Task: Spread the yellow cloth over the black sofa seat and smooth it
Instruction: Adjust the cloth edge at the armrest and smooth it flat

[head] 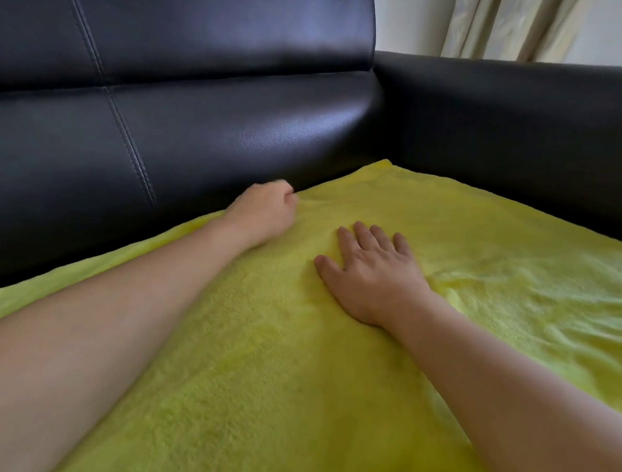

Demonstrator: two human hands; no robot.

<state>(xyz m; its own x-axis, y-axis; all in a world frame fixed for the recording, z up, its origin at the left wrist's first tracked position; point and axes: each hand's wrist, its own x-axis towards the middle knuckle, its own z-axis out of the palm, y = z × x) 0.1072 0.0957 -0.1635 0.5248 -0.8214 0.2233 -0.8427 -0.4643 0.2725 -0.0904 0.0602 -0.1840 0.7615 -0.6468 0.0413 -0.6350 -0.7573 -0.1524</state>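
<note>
Head view, close, downward over sofa (203, 78)

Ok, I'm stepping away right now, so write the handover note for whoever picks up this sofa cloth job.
Left hand: pinches the yellow cloth at its back edge, by the black sofa backrest.
Right hand: flat, fingers spread, pressing the cloth mid-seat.
Done: cloth is spread over the seat, its far corner near the armrest.
Left: wrinkles remain right of the right hand; smooth those and straighten the back edge.

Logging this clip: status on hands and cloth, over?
Left hand pinches fuzzy yellow cloth at the back edge. Right hand flat on it. Wrinkles remain at right. Nothing in the way.
</note>
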